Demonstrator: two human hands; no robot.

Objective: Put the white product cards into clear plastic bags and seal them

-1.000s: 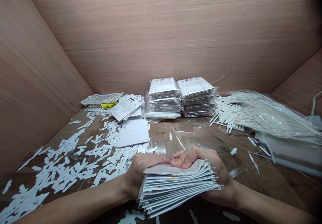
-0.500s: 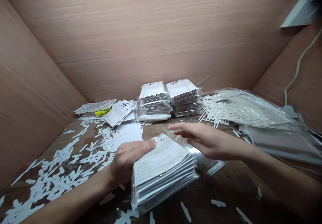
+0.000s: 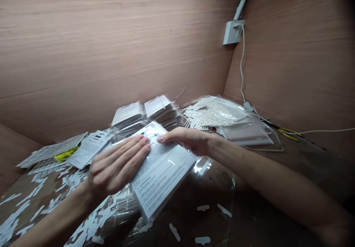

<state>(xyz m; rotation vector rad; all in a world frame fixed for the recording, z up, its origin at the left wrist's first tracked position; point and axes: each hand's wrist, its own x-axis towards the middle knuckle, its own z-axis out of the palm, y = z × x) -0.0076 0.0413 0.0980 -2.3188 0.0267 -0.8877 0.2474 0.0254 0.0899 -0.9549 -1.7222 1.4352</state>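
A stack of clear-bagged packets [image 3: 163, 169] with printed white cards lies tilted on the brown table in front of me. My left hand [image 3: 116, 167] rests flat on its top, fingers stretched out together. My right hand [image 3: 188, 139] reaches in from the right and grips the stack's far edge, thumb on top and fingers curled behind. The two hands' fingertips almost meet near the top packet's far end.
Two more packet stacks [image 3: 130, 115] [image 3: 162, 108] stand at the back wall. A bagged bundle of white strips [image 3: 219, 112] and a grey flat pack [image 3: 246, 134] lie right. Label sheets [image 3: 52, 151], cards [image 3: 88, 149] and paper scraps [image 3: 16, 206] lie left. A wall box [image 3: 232, 31] drops a cable [image 3: 242, 73].
The view has swung right. My left hand moved from the stack's side onto its top. My right hand came off the stack, hovered open, and now grips its far edge.
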